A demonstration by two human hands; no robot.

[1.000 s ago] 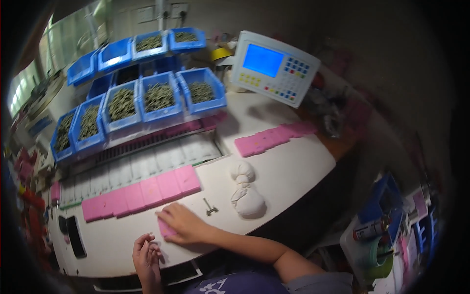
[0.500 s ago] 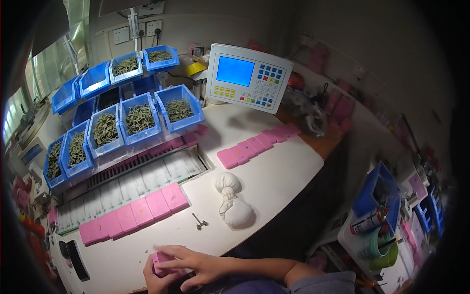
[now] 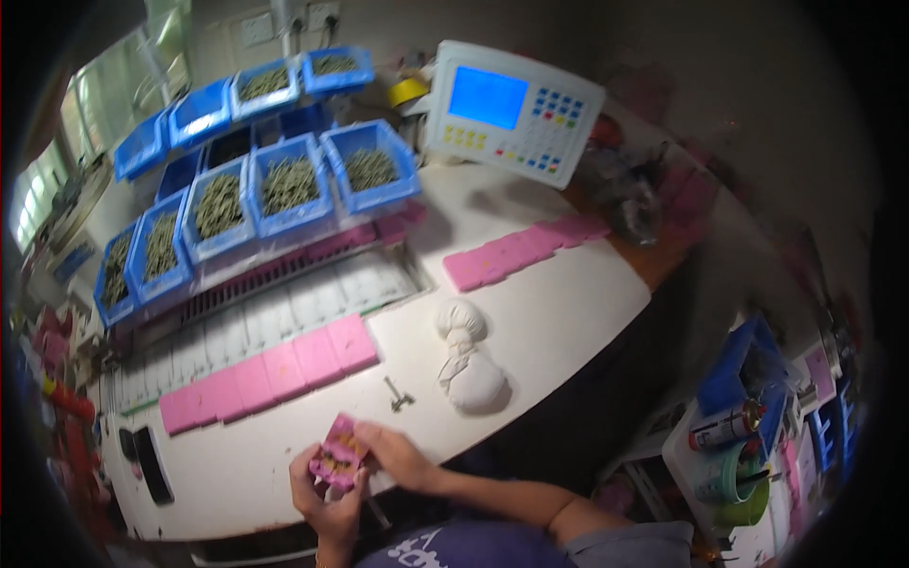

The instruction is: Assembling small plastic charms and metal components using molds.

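Close to the table's near edge, a small pink block mould [image 3: 343, 437] is spread apart into two halves, with yellowish and dark patches on the inner faces. My left hand [image 3: 327, 504] grips the lower half from below and the left. The fingers of my right hand [image 3: 393, 456] pinch the upper half's right side. Just beyond my hands lies a small branched metal piece [image 3: 399, 398]. A white tied cloth pouch [image 3: 473, 381] rests to the right of it. Further left runs a row of pink blocks [image 3: 270, 374], side by side and touching.
Blue bins [image 3: 289, 189], several holding greenish metal pieces, stand in tiers at the back left above a slatted tray [image 3: 275, 303]. A control panel [image 3: 516, 114] with a blue screen stands behind another pink block row [image 3: 521, 254]. A black phone-like object [image 3: 152, 464] lies left.
The pink mould was closed between my hands; now its halves are apart and the inner faces show. My hands are slightly higher and further right in the picture. The whole view has shifted.
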